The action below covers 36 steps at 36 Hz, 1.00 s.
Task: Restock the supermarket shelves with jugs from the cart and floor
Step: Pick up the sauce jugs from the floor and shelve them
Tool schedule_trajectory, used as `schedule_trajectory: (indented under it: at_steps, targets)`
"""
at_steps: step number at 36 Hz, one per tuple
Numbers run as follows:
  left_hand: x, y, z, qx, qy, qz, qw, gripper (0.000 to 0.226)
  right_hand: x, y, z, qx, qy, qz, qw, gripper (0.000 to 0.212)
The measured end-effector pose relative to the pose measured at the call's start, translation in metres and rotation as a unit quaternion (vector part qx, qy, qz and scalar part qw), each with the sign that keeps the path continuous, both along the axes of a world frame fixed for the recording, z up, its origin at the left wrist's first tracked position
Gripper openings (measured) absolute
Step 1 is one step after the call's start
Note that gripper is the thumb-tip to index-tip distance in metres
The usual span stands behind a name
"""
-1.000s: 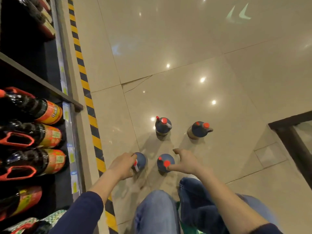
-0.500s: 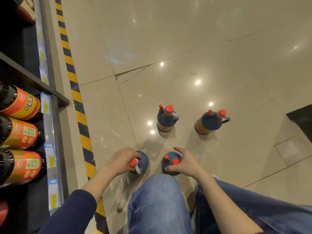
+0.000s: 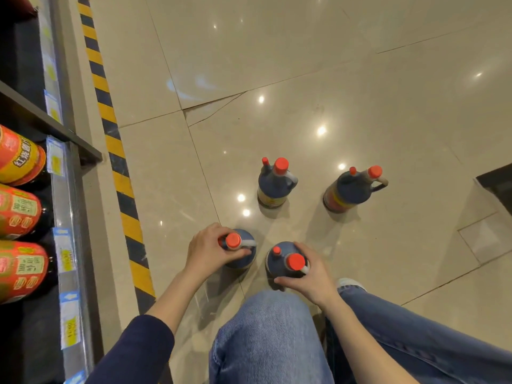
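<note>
Several dark jugs with red caps stand on the tiled floor. My left hand (image 3: 208, 252) grips the near left jug (image 3: 241, 256) at its neck and handle. My right hand (image 3: 310, 275) curls round the handle side of the near right jug (image 3: 279, 263). Farther off stand two more jugs, one in the middle (image 3: 273, 187) and one to its right (image 3: 350, 189), both untouched. Both near jugs look upright on the floor.
A dark shelf (image 3: 50, 128) runs along the left, with red-labelled jugs (image 3: 19, 212) lying on the lower level and price tags on its edge. A yellow-black hazard stripe (image 3: 122, 184) borders it. My knees in jeans (image 3: 266, 336) fill the bottom. A dark object (image 3: 498, 187) sits at right.
My hands closed on the two near jugs: the right hand went from reaching above the cap to wrapping the handle. The view dipped lower and nearer the jugs.
</note>
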<state>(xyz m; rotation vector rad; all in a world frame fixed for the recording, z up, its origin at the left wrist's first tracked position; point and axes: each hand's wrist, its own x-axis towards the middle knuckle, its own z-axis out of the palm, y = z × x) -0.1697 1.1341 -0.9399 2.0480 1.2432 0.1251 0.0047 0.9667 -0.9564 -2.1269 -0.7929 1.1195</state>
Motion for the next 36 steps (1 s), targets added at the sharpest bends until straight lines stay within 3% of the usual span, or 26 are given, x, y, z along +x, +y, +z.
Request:
schedule_trajectory:
  at_steps: [6,9,14,20,24,28,36]
  targets:
    - [-0.008,-0.022,-0.027,-0.003,-0.087,0.049,0.995,0.055,-0.009,-0.003,-0.014,0.067,0.015,-0.09,0.994,0.077]
    - [-0.011,-0.027,-0.037,-0.031,-0.145,0.094,0.985,0.062,-0.016,-0.011,-0.021,0.083,0.035,-0.121,0.989,0.086]
    - [-0.005,-0.033,-0.052,-0.107,-0.144,0.106,0.978,0.073,-0.017,-0.011,-0.028,0.083,0.054,-0.117,0.988,0.095]
    - [0.006,-0.035,-0.051,-0.091,-0.157,0.15,0.972,0.06,-0.011,-0.004,-0.032,0.09,0.057,-0.11,0.988,0.088]
    - [0.017,-0.032,-0.047,-0.078,-0.161,0.233,0.956,0.043,-0.007,0.007,-0.035,0.096,0.071,-0.126,0.985,0.076]
    - [0.028,-0.018,-0.041,-0.122,-0.145,0.346,0.919,0.03,-0.003,0.023,-0.033,0.104,0.1,-0.16,0.976,0.066]
    - [0.027,0.0,-0.041,-0.183,-0.201,0.545,0.793,0.051,0.006,0.036,-0.03,0.075,0.163,-0.212,0.961,0.059]
